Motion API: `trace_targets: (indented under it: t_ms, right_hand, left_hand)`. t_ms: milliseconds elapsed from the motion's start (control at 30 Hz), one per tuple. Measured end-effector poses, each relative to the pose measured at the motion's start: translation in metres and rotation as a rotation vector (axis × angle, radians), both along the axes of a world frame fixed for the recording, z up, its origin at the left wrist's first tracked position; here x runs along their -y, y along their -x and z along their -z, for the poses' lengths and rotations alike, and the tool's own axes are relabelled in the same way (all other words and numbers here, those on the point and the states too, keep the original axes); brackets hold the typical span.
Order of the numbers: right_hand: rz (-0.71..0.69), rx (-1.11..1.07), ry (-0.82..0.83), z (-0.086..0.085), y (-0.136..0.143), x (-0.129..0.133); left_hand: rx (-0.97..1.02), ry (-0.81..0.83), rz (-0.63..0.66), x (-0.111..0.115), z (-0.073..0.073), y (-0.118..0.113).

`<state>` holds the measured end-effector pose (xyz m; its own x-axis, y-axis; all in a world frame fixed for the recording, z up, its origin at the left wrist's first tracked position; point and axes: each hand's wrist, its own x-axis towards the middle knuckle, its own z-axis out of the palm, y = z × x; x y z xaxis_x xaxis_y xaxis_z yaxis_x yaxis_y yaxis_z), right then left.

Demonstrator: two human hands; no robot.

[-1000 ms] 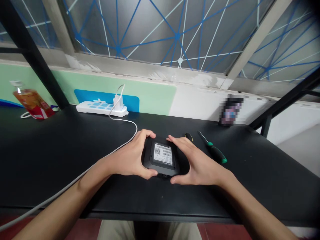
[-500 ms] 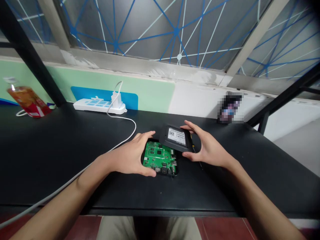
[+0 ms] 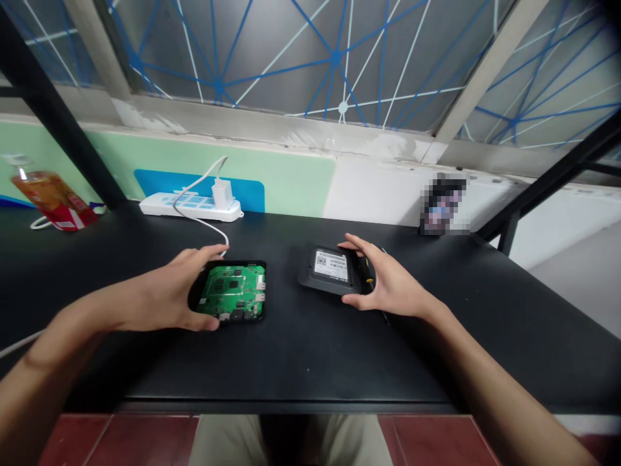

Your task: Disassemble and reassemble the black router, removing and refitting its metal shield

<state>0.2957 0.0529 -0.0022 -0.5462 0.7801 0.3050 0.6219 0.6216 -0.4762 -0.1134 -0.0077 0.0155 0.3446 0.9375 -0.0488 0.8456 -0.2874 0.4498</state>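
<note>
My left hand (image 3: 167, 294) grips the left side of a small black device case, thumb on its near edge and fingers on the far edge. Inside the case lies a green circuit board (image 3: 235, 292), its metal ports facing right. To the right, my right hand (image 3: 388, 278) holds a black cover (image 3: 310, 278) by its right end between thumb and fingers. A white printed label (image 3: 332, 264) faces up on the cover. Partly hidden behind my right hand is a thin tool with a yellow and black handle (image 3: 369, 280).
A white power strip (image 3: 191, 207) with a plugged-in charger (image 3: 222, 194) stands along the back wall; its white cable passes behind my left hand. An orange drink pouch (image 3: 53, 200) stands at the far left. A blurred-out dark object (image 3: 441, 204) leans at the back right.
My left hand has carried the case with the board to the left, away from the cover, pushing the cable aside. The cover in my right hand has shifted slightly left and lies flatter.
</note>
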Motion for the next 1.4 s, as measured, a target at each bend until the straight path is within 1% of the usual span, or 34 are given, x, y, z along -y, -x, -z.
trace_targets:
  t_ms: [67, 100, 133, 167, 233, 333, 433, 500, 600, 700, 833, 933, 1033, 1133, 1233, 1333, 1400]
  right_hand:
    - [-0.017, 0.006, -0.004, 0.001, 0.003, 0.001]
    - [-0.027, 0.006, -0.007, 0.001, 0.005, 0.001]
    - [-0.038, 0.005, -0.009, 0.001, 0.007, 0.002]
    - [-0.048, 0.005, -0.012, 0.002, 0.008, 0.002]
    - [-0.066, 0.004, -0.018, 0.002, 0.012, 0.003]
    - [-0.087, 0.010, -0.036, 0.002, 0.015, 0.003]
    - [-0.098, 0.023, -0.056, 0.003, 0.016, 0.004]
    - [-0.106, 0.021, -0.069, 0.003, 0.016, 0.004]
    - [-0.120, 0.007, -0.092, 0.002, 0.016, 0.004]
    - [-0.133, 0.004, -0.118, 0.002, 0.015, 0.004]
    - [-0.144, 0.011, -0.147, 0.000, 0.016, 0.004]
    - [-0.141, 0.010, -0.138, -0.001, 0.015, 0.005]
    - [-0.122, -0.047, -0.087, -0.003, 0.014, 0.005]
    - [-0.092, -0.136, 0.018, -0.002, 0.013, 0.001]
    - [-0.080, -0.173, 0.128, 0.000, 0.017, -0.006]
    - [-0.109, -0.157, 0.173, 0.001, 0.027, -0.013]
    - [-0.142, -0.139, 0.187, 0.000, 0.034, -0.017]
  left_hand:
    - [-0.004, -0.033, -0.008, 0.003, -0.003, 0.009]
    - [0.001, -0.041, -0.004, 0.003, -0.005, 0.009]
    - [0.015, -0.063, -0.008, 0.002, -0.008, 0.005]
    - [0.017, -0.080, 0.019, 0.000, -0.011, -0.002]
    - [0.009, -0.125, 0.080, -0.004, -0.018, -0.024]
    - [-0.037, -0.163, 0.200, -0.014, -0.028, -0.071]
    - [-0.083, -0.156, 0.308, -0.027, -0.033, -0.113]
    - [-0.107, -0.147, 0.354, -0.037, -0.033, -0.132]
    - [-0.108, -0.137, 0.420, -0.050, -0.031, -0.149]
    - [-0.091, -0.131, 0.465, -0.056, -0.029, -0.156]
    - [-0.075, -0.166, 0.482, -0.057, -0.028, -0.161]
    - [-0.039, -0.210, 0.492, -0.059, -0.026, -0.160]
    - [0.038, -0.232, 0.491, -0.066, -0.020, -0.154]
    - [0.140, -0.188, 0.410, -0.072, -0.015, -0.145]
    - [0.301, -0.121, 0.333, -0.075, -0.012, -0.140]
    - [0.461, -0.057, 0.292, -0.076, -0.012, -0.138]
    - [0.540, -0.027, 0.290, -0.076, -0.011, -0.138]
